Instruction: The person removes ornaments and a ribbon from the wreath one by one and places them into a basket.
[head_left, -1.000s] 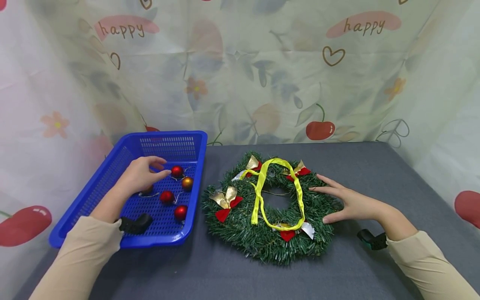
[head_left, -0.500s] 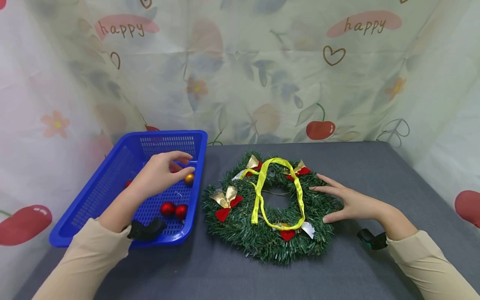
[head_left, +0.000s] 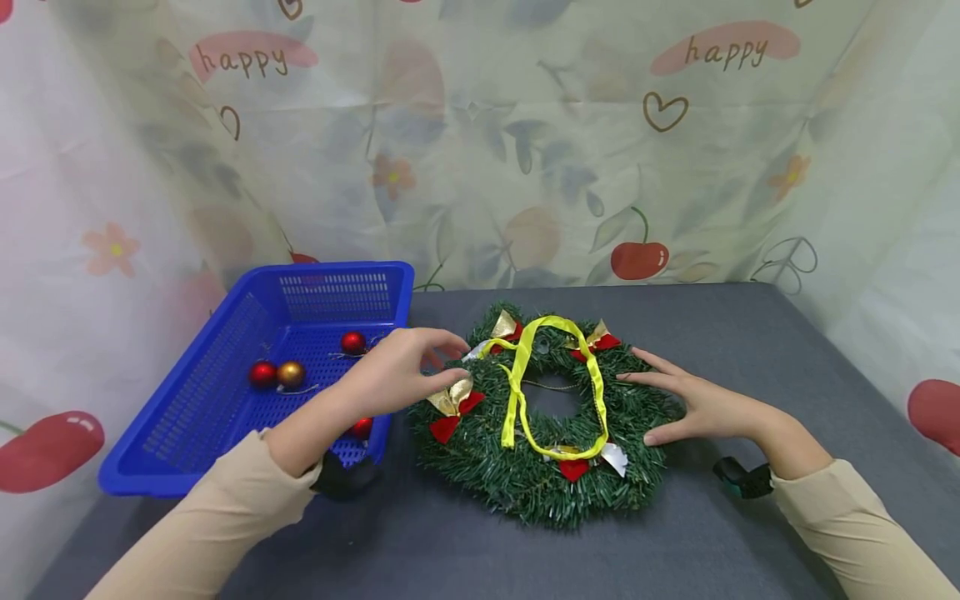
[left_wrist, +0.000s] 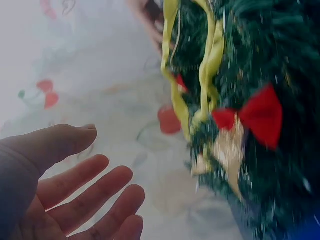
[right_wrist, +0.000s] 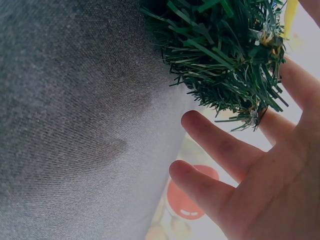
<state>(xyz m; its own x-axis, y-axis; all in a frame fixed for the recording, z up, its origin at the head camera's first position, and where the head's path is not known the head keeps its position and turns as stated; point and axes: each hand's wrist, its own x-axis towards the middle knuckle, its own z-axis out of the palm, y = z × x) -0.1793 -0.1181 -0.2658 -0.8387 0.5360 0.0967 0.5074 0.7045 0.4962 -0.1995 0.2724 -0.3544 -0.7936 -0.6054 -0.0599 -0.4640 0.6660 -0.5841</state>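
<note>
A green tinsel wreath (head_left: 487, 475) lies flat on the grey table, with several red-and-gold bows and a loop of yellow ribbon (head_left: 555, 322) on top. Over its left side hovers my left hand (head_left: 401, 367), close to one bow (head_left: 471, 403). In the left wrist view the left hand (left_wrist: 90, 195) has thumb and fingers apart, with nothing between them; the wreath (left_wrist: 290, 185) is beyond. My right hand (head_left: 701, 406) is spread at the wreath's right edge. In the right wrist view, its extended fingers lie alongside the green tinsel (right_wrist: 225, 55).
A blue plastic basket (head_left: 142, 454) stands on the left. Inside are shiny balls, among them a red ball (head_left: 262, 374), a gold ball (head_left: 292, 375) and another red one (head_left: 353, 342). My left forearm hides part of it. A printed curtain (head_left: 480, 150) hangs behind the grey table (head_left: 720, 325).
My left hand has moved right, out from above the basket to over the wreath's left side. One red ball in the basket shifted toward the near side. The right hand and wreath have stayed put.
</note>
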